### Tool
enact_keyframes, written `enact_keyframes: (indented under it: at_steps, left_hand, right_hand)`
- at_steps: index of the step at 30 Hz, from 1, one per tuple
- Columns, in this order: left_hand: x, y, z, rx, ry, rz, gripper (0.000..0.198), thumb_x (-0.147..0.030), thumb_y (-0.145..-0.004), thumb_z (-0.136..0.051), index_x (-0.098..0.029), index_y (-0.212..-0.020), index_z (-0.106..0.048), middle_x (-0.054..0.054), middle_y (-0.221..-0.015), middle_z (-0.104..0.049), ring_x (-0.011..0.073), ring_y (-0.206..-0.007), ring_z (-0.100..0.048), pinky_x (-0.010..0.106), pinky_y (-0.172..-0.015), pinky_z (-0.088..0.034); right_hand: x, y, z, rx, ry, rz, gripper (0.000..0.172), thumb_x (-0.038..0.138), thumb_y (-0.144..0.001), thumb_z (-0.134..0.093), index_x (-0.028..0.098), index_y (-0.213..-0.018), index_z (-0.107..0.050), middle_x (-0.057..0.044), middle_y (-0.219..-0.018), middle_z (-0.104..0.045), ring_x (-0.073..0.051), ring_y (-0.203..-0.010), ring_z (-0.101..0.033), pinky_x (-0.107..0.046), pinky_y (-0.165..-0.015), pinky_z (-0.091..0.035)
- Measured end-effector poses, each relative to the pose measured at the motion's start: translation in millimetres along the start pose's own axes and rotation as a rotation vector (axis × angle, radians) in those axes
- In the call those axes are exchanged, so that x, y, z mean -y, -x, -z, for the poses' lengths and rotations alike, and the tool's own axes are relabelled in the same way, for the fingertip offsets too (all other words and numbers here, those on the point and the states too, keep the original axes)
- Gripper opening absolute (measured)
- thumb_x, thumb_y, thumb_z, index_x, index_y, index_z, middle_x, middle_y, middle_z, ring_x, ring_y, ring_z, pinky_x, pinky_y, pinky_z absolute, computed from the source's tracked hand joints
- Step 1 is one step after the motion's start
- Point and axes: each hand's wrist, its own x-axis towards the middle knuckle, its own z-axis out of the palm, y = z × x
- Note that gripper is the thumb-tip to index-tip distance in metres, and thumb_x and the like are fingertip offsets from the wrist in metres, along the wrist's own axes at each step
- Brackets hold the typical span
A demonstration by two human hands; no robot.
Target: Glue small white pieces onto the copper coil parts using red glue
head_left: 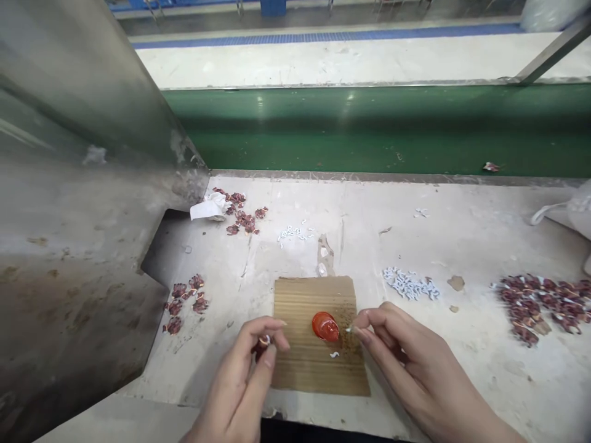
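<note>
My left hand (247, 375) holds a small dark red figure (262, 344) between thumb and fingers, left of the cardboard sheet (318, 375). Pinched between the thumb and forefinger of my right hand (401, 357) is a tiny white piece (349, 330), over the cardboard's right edge. A glossy red blob (325, 327) lies on the cardboard between my hands. Just below it rests a loose white curved piece (334, 355). Right of the cardboard is a pile of white curved pieces (410, 283).
Dark red figures lie in groups at left (184, 301), back left (244, 218) and far right (540, 301). A crumpled white tissue (210, 207) touches a metal panel (83, 184) at left. Behind the table runs a green belt (346, 129).
</note>
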Motion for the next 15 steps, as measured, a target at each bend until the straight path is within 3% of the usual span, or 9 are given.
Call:
enact_keyframes:
  at_steps: [3,6,8,11,15]
  left_hand:
    - [8,-7,23.9,0.005,-0.200,0.049,0.026,-0.040,-0.104,-0.063,-0.029,-0.120,-0.081,0.007,-0.118,-0.081,0.0265,-0.114,-0.073,0.036,-0.102,-0.059]
    - [10,-10,35.5,-0.071,-0.258,-0.040,0.020,-0.032,-0.095,-0.075,-0.030,-0.110,-0.087,0.008,-0.126,-0.080,0.0280,-0.114,-0.076,0.031,-0.091,-0.066]
    - [9,-9,36.0,-0.132,-0.192,-0.057,0.018,-0.028,-0.090,-0.080,-0.029,-0.105,-0.088,0.007,-0.115,-0.083,0.0258,-0.103,-0.080,0.028,-0.081,-0.069]
    - [6,-7,33.4,-0.227,-0.018,0.042,0.025,-0.023,-0.083,-0.086,-0.028,-0.107,-0.087,0.003,-0.093,-0.087,0.0225,-0.086,-0.084,0.028,-0.081,-0.070]
    - [0,-9,31.6,-0.187,0.054,-0.045,0.023,-0.008,-0.074,-0.089,-0.029,-0.083,-0.089,0.001,-0.085,-0.089,0.0200,-0.083,-0.085,0.020,-0.080,-0.069]
  right_hand:
    - [-6,-14,5,0.091,0.128,0.095,0.023,0.026,-0.111,-0.045,0.025,-0.099,-0.065,-0.001,-0.085,-0.062,-0.016,-0.070,-0.064,-0.029,-0.063,-0.046]
    - [-3,-20,4,0.154,0.215,0.174,0.023,0.024,-0.111,-0.045,0.024,-0.096,-0.063,-0.001,-0.084,-0.062,-0.017,-0.068,-0.064,-0.029,-0.061,-0.045]
    - [-2,-20,2,0.174,0.271,0.215,0.022,0.024,-0.111,-0.044,0.024,-0.098,-0.061,-0.002,-0.085,-0.063,-0.018,-0.070,-0.065,-0.030,-0.060,-0.043]
    - [-3,-19,-1,0.186,0.331,0.252,0.020,0.024,-0.112,-0.044,0.024,-0.103,-0.061,-0.003,-0.088,-0.065,-0.020,-0.072,-0.066,-0.031,-0.060,-0.044]
    - [-1,-21,2,0.173,0.363,0.287,0.020,0.024,-0.111,-0.044,0.023,-0.101,-0.062,-0.003,-0.083,-0.063,-0.021,-0.066,-0.066,-0.030,-0.056,-0.044]
